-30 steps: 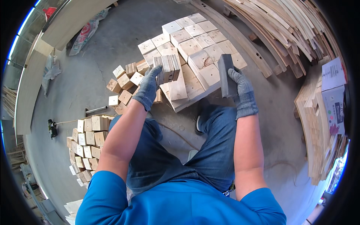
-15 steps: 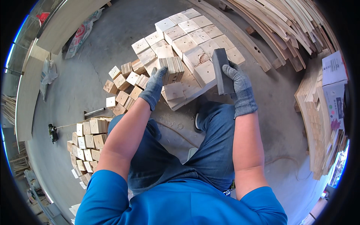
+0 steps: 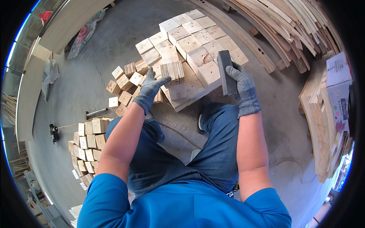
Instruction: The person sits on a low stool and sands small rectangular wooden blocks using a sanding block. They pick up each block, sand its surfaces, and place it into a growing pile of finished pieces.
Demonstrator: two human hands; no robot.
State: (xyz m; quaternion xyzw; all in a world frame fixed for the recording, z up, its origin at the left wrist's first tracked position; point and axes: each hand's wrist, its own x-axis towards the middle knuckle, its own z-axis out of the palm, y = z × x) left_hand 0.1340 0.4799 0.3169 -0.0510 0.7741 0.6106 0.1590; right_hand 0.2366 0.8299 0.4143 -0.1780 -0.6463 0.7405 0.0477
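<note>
My right hand (image 3: 240, 85), in a grey knit glove, grips a long dark grey sanding block (image 3: 227, 72), held upright along its length beside the stack. My left hand (image 3: 150, 90), gloved the same way, is open with thumb and fingers spread. Its thumb reaches to the lower left edge of a wooden block (image 3: 172, 70) with striped, layered grain; whether they touch I cannot tell. That block sits on the near part of a stack of pale wooden blocks (image 3: 203, 51), several with a small hole in the face.
Loose wooden blocks (image 3: 123, 81) lie left of the stack, near a hammer (image 3: 97, 112). Another block pile (image 3: 89, 142) stands by my left leg, with a power drill (image 3: 54, 133) beyond. Long boards (image 3: 281, 34) lie far right; a white carton (image 3: 338, 89) stands at right.
My left hand has let go of the striped block and moved a little left, its fingers spreading. The block has turned, showing its striped side. My right hand stays nearly still.
</note>
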